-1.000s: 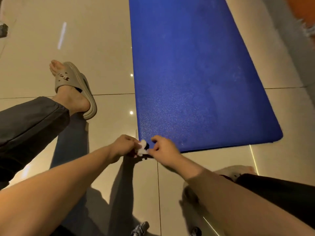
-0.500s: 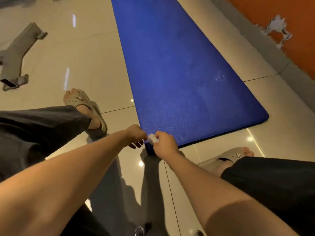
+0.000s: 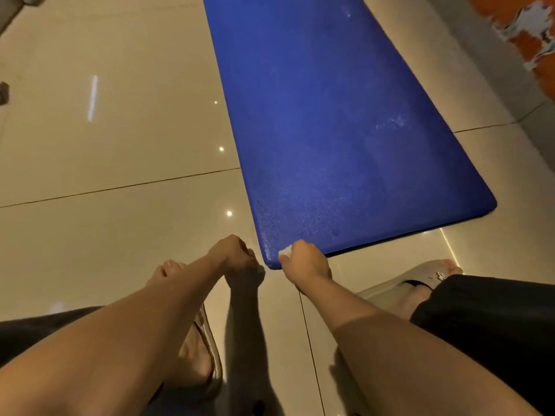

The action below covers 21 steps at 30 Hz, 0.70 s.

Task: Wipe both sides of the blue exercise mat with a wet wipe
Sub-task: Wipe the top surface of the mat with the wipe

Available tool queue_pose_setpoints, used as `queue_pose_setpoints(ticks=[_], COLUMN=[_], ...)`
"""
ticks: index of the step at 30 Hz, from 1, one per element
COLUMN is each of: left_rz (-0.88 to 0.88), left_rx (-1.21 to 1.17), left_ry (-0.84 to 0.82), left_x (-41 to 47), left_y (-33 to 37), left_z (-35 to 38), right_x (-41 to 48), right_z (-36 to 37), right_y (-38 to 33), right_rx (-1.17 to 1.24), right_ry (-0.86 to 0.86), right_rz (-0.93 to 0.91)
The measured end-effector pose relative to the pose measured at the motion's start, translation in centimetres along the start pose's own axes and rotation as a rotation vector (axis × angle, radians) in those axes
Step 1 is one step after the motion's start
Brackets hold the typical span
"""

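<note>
Wipe [image 3: 285, 251] gripped in right hand [image 3: 304, 262] at mat [image 3: 330, 130] corner (near end). Left hand [image 3: 233, 253] clenched just beside, nothing visible in it.

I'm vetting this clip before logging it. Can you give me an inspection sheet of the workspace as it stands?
Surface: glossy beige floor tiles with light reflections.
Job's things: blue mat lies flat on the tiles; white wet wipe at its near left corner.
Clutter: dark object at the left edge, too cropped to identify.
Hands: right hand grips the wipe at the mat corner; left hand curled beside that corner, contents hidden.
Cables: nothing seen.
Surroundings: orange wall with peeling paint; beige slippers on both feet.
</note>
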State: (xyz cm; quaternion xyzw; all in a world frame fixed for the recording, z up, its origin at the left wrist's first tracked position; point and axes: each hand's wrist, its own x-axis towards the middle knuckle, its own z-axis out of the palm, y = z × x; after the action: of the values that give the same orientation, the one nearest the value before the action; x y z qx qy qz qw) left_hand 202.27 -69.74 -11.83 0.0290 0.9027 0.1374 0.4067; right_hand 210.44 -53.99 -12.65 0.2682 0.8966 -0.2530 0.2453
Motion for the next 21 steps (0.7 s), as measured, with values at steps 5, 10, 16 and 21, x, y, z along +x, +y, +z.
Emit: queue_pose_setpoints(ticks=[5,10,16,21], left_rz=[0.059,0.185,0.439,0.373], left_rx=[-0.057,-0.027,0.274,0.553], left_ry=[0.097,0.147,0.335,0.145], left_x=[1.7,3.9,3.5,3.1], left_y=[0.1,2.3,1.5,1.6], left_z=[-0.2,-0.1,0.8,0.3], right_x=[-0.6,-0.4,0.4,1.9], right_z=[1.1,1.6,1.9,0.7], right_y=[-1.8,-1.8,-0.6,3.9], right_rx=[-0.062,-0.020,-0.094,0.016], right_ry=[0.003,0.076,0.147,0.242], right_rz=[-0.072,-0.110,-0.337,-0.204])
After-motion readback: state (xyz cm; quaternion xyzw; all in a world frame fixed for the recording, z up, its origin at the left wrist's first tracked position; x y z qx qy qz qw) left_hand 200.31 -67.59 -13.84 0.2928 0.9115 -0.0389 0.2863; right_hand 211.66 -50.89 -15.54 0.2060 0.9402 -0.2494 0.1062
